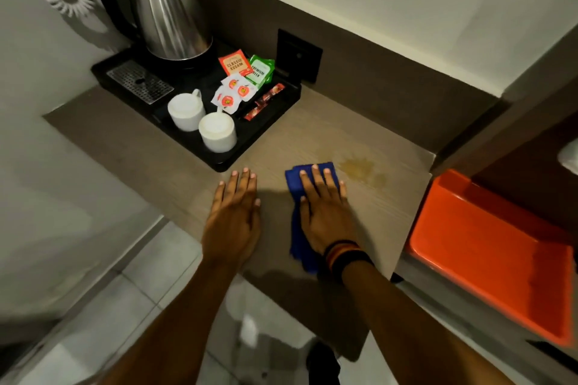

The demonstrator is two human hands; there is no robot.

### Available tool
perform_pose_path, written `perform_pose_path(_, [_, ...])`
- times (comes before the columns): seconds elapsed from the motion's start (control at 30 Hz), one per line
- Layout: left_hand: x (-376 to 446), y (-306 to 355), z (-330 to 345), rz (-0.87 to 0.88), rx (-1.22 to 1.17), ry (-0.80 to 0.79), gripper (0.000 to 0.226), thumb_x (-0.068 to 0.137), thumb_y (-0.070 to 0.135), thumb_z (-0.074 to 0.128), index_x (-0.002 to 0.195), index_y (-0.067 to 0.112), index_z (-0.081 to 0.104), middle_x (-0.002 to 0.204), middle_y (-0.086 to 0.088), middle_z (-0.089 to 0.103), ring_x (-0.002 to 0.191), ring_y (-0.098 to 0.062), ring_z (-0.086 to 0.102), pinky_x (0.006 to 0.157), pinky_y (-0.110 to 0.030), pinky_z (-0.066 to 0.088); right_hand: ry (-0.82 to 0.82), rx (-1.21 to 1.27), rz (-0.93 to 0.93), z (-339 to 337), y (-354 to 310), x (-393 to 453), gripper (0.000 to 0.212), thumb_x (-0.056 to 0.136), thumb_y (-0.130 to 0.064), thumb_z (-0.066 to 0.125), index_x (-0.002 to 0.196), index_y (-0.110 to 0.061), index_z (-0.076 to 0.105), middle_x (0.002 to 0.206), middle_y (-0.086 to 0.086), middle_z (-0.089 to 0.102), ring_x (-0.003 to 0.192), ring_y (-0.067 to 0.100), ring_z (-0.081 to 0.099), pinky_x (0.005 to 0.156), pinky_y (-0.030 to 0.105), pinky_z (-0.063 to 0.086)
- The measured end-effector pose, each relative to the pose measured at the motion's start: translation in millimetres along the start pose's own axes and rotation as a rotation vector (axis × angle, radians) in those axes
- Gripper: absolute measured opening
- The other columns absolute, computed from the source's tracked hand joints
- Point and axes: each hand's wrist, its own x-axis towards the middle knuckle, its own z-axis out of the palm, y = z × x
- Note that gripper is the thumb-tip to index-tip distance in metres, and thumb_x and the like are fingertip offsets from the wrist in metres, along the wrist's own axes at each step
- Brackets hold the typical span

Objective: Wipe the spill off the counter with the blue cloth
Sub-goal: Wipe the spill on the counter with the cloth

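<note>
A yellowish spill (359, 167) stains the wooden counter (312, 134) right of centre. The blue cloth (298, 228) lies flat on the counter just left of the spill. My right hand (325, 212) presses down on the cloth with its fingers spread; the fingertips sit close to the stain's left edge. The cloth's near end hangs past my wrist, which wears dark bands. My left hand (234, 216) rests flat and empty on the bare counter, to the left of the cloth.
A black tray (219, 159) stands at the back left with a steel kettle (169, 9), two white cups (203, 122) and several sachets (244, 81). An orange tray (488, 256) sits lower on the right. A wall socket (298, 55) is behind.
</note>
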Motion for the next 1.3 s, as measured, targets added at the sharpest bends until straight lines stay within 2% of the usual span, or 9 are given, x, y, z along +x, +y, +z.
perform_pose_path(0.1, [-2.1,1.4,-2.7,0.014,-0.004,-0.012,0.057,0.107,0.032,0.039,0.160,0.015,0.025,0.170,-0.010,0.023,0.158,-0.027,0.016,0.128,-0.054,0.017,-0.014,-0.019,-0.051,-2.7,10.7,-42.9,0.061,0.099,-0.034,0.034,0.157,-0.029,0.016,0.166,0.000,0.012,0.153,0.020,0.002,0.124,0.048,0.000])
perform_pose_path(0.23, [-1.5,-1.3,0.7,0.042,0.016,-0.007,0.056,0.108,0.034,0.034,0.158,0.011,0.027,0.169,-0.012,0.025,0.157,-0.030,0.020,0.127,-0.056,0.017,0.172,0.067,0.113,-4.4,30.7,-56.5,0.058,0.092,-0.017,0.054,0.147,-0.022,0.037,0.158,0.006,0.036,0.148,0.028,0.026,0.122,0.054,0.009])
perform_pose_path(0.37, [-0.4,-8.1,7.4,0.068,0.066,-0.009,0.062,0.104,0.039,0.026,0.159,0.010,0.026,0.169,-0.013,0.026,0.157,-0.030,0.019,0.128,-0.055,0.016,0.185,0.018,0.155,7.7,7.1,6.2,0.058,0.096,-0.023,0.044,0.152,-0.020,0.031,0.161,0.012,0.027,0.151,0.031,0.015,0.123,0.052,0.004])
perform_pose_path(0.57, [-0.4,-4.2,4.4,0.052,0.056,-0.005,0.056,0.107,0.031,0.038,0.158,0.011,0.027,0.169,-0.012,0.026,0.157,-0.028,0.019,0.128,-0.053,0.016,0.019,-0.075,-0.160,24.0,-18.7,-33.6,0.055,0.101,-0.044,0.025,0.155,-0.040,0.015,0.166,0.000,0.005,0.153,0.022,-0.002,0.124,0.048,0.002])
perform_pose_path(0.7, [-1.7,-6.1,3.3,0.066,0.112,-0.027,0.060,0.106,0.037,0.027,0.160,0.010,0.025,0.169,-0.012,0.025,0.157,-0.030,0.018,0.127,-0.054,0.016,0.056,-0.011,0.007,5.5,39.1,-77.7,0.052,0.103,-0.041,0.029,0.154,-0.042,0.020,0.166,-0.007,0.006,0.153,0.020,0.001,0.124,0.050,0.007])
perform_pose_path(0.87, [-0.1,-10.5,9.2,0.059,0.094,-0.007,0.062,0.104,0.038,0.026,0.161,0.013,0.022,0.170,-0.010,0.022,0.158,-0.026,0.014,0.129,-0.052,0.013,0.093,-0.011,0.246,-5.9,37.1,-7.2,0.055,0.104,-0.053,0.021,0.156,-0.036,0.017,0.167,0.002,0.004,0.153,0.021,-0.005,0.124,0.049,-0.001])
perform_pose_path(1.07, [-1.3,-3.7,1.6,0.055,0.077,-0.028,0.063,0.103,0.038,0.022,0.160,0.011,0.024,0.170,-0.011,0.022,0.158,-0.028,0.016,0.128,-0.054,0.016,0.065,0.048,0.026,17.9,-11.0,-49.3,0.048,0.104,-0.044,0.023,0.152,-0.043,0.023,0.166,-0.007,0.008,0.153,0.018,-0.002,0.124,0.050,0.007])
perform_pose_path(1.2, [-1.2,-2.8,1.7,0.070,0.089,-0.027,0.066,0.102,0.041,0.017,0.160,0.011,0.023,0.170,-0.011,0.023,0.158,-0.028,0.015,0.128,-0.054,0.016,0.201,0.231,0.263,7.8,34.4,-74.7,0.052,0.102,-0.028,0.036,0.150,-0.044,0.025,0.163,-0.009,0.016,0.152,0.019,0.010,0.123,0.050,0.008])
perform_pose_path(1.3, [-0.9,-7.0,6.1,0.054,0.063,-0.021,0.065,0.102,0.043,0.016,0.161,0.015,0.018,0.171,-0.006,0.017,0.159,-0.023,0.007,0.130,-0.050,0.009,0.351,0.369,0.541,-10.3,65.2,-31.4,0.050,0.106,-0.031,0.030,0.155,-0.036,0.021,0.164,-0.004,0.019,0.151,0.024,0.010,0.121,0.054,0.018])
